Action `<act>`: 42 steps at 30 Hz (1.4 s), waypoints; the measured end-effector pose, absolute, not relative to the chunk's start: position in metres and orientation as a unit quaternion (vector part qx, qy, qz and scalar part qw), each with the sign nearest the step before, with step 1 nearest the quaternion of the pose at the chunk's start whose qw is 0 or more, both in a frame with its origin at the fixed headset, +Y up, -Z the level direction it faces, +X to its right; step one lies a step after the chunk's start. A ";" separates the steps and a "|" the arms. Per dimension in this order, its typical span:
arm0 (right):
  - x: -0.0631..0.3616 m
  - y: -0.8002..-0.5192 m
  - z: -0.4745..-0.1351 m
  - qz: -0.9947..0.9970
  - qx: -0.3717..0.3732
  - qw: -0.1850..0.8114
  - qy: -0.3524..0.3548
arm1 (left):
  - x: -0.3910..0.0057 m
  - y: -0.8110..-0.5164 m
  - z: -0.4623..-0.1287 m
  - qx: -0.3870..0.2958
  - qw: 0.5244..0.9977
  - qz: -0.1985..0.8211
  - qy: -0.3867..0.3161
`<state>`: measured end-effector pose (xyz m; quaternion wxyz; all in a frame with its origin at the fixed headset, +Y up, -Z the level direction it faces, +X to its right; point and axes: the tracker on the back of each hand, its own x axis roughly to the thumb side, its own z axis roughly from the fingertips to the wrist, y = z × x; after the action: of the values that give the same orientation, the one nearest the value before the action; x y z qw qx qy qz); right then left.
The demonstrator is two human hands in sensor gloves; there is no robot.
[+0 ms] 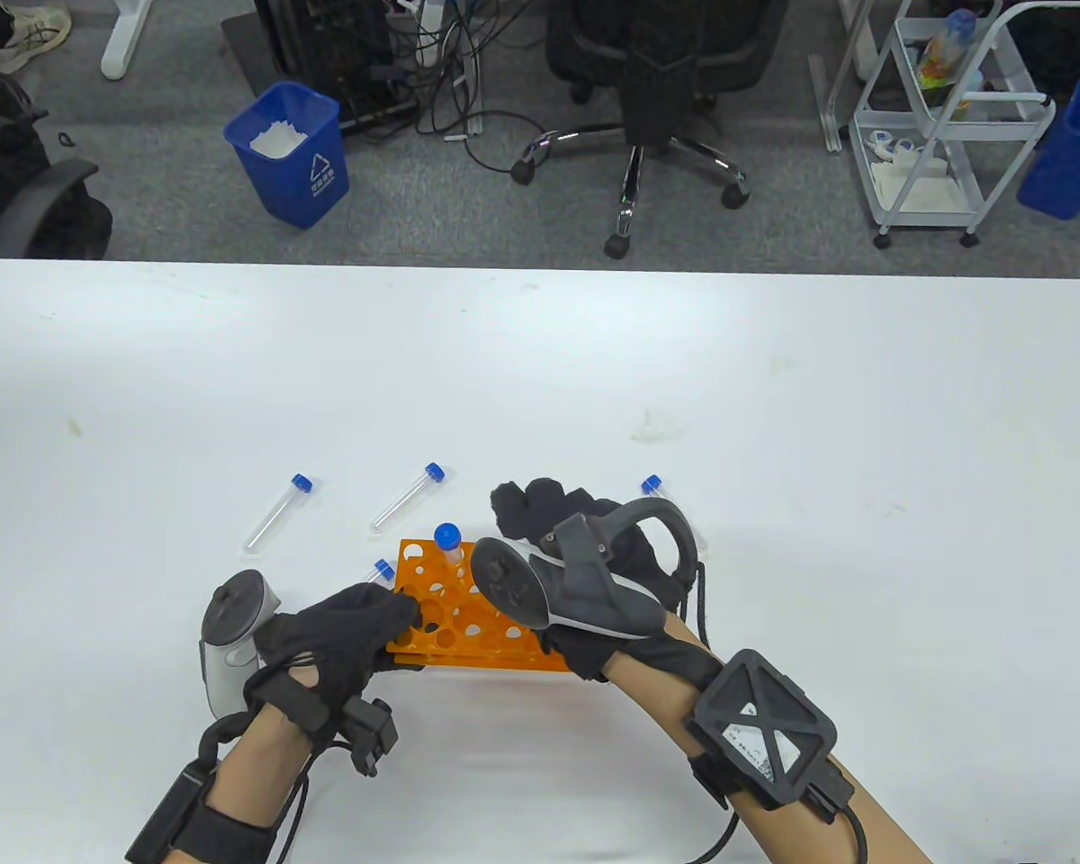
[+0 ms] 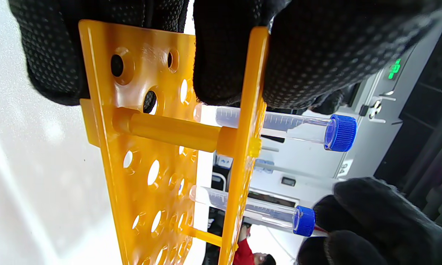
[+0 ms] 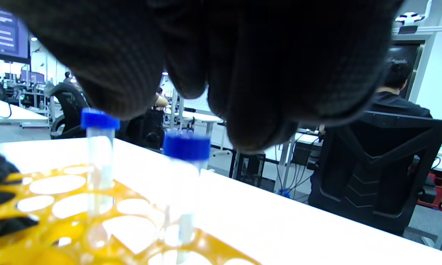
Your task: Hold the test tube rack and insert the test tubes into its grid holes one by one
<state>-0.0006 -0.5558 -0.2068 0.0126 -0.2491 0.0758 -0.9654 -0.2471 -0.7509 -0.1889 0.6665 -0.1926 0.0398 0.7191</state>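
The orange test tube rack [image 1: 454, 630] lies near the table's front edge. My left hand [image 1: 405, 621] grips its left end; in the left wrist view its fingers [image 2: 221, 62] clamp the top plate of the rack [image 2: 151, 129]. Two blue-capped tubes stand in the rack. One [image 1: 448, 540] [image 2: 291, 129] [image 3: 97, 147] is free. My right hand [image 1: 526, 508] hovers over the other [image 2: 258, 213] [image 3: 186, 173], with its fingers [image 3: 250, 110] bunched at the cap. I cannot tell whether they pinch it.
Loose tubes lie on the table behind the rack: one at the left [image 1: 274, 513], one in the middle [image 1: 408, 497], one partly hidden by the rack's left corner [image 1: 382, 570], and one behind my right hand [image 1: 652, 486]. The far table edge [image 1: 540, 265] borders chairs and bins.
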 end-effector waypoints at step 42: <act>0.103 -0.738 -0.362 -0.993 -0.006 0.054 -0.109 | -0.248 -0.751 -0.191 -0.200 0.664 0.719 0.046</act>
<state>0.1033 -0.7383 -0.3625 0.0541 -0.0065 -0.1085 -0.9926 -0.2477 -0.7508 -0.1909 0.6644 -0.2000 0.0462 0.7186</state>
